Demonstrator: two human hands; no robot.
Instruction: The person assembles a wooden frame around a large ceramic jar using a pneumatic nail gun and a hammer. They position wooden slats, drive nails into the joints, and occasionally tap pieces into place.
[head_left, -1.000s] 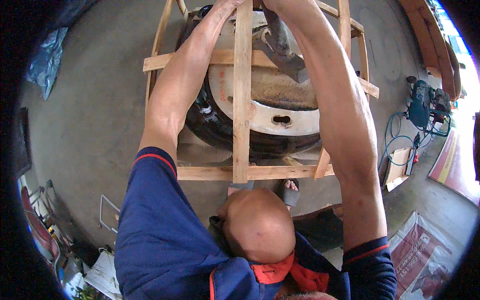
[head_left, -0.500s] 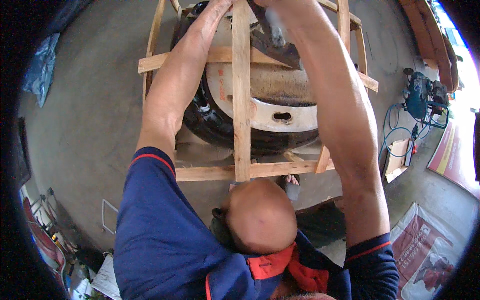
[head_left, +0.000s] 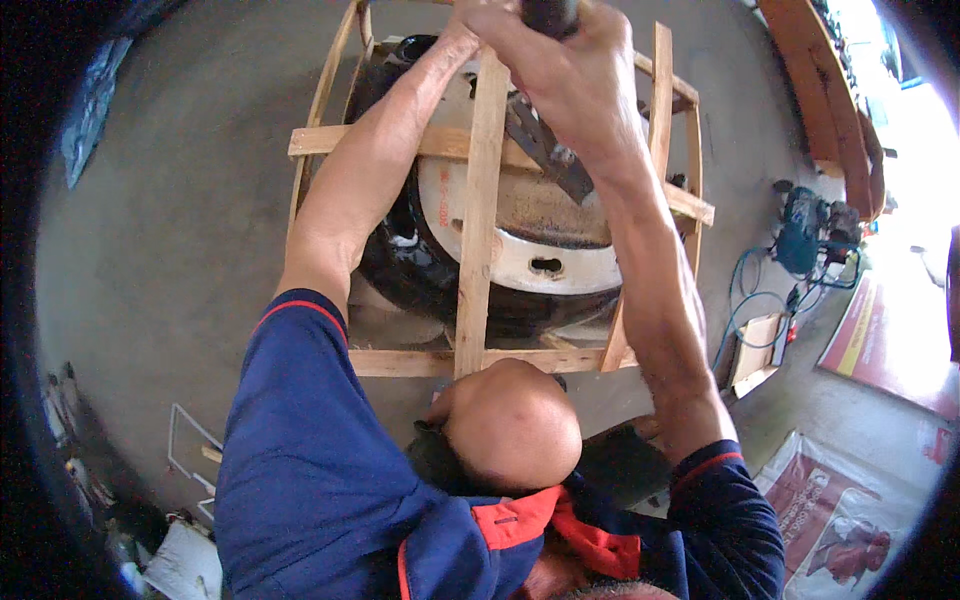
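Note:
My right hand [head_left: 570,80] is closed in a fist around a dark, round-ended handle [head_left: 550,15] at the top edge of the picture. Beneath that wrist hangs a grey metal bar [head_left: 550,155]; whether it belongs to the same tool cannot be told. My left hand [head_left: 475,25] is beside it, at the far end of the upright wooden slat [head_left: 483,200], its fingers mostly hidden. Inside the wooden crate [head_left: 310,140] lies a basin-like piece [head_left: 555,265] with a pale body, an oval slot and a glossy black rim [head_left: 400,250].
An air compressor [head_left: 800,235] with a blue hose stands on the floor to the right, near an open cardboard box [head_left: 757,350]. Printed banners [head_left: 890,350] lie at the right. Blue plastic sheeting [head_left: 90,120] is at the far left, and assorted items sit at the lower left.
My right hand and the dark handle have come lower into view, toward me. The crate appears slightly shifted and turned as the view moves.

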